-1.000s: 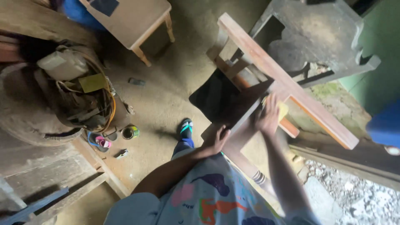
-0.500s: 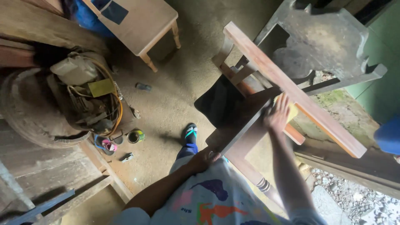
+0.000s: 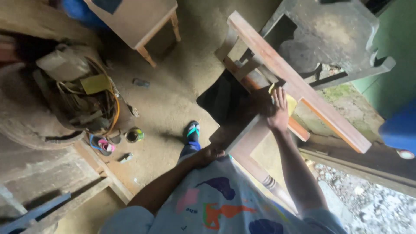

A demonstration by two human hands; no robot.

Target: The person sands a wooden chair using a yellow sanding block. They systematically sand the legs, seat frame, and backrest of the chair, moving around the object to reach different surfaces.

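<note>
A wooden chair frame [image 3: 299, 86] lies tilted in front of me, its long reddish rail running from upper middle to the right. My right hand [image 3: 278, 109] presses flat, fingers spread, on a yellow sanding sheet [image 3: 291, 103] against the wood just under that rail. My left hand [image 3: 209, 153] sits low against my shirt, curled over the near end of a lower chair rail [image 3: 242, 143]. A turned chair leg [image 3: 266, 180] points down past my right arm.
A pale wooden stool [image 3: 138, 21] stands at the top. A heap of cables and containers [image 3: 82, 86] fills the left. A small tin can [image 3: 134, 135] and a pink sandal [image 3: 104, 146] lie on the dirt floor. A dark carved panel [image 3: 333, 34] leans at upper right.
My right hand slid up the chair with the yellow sheet. My left hand left the dark middle rail and drew back to the rail end by my body.
</note>
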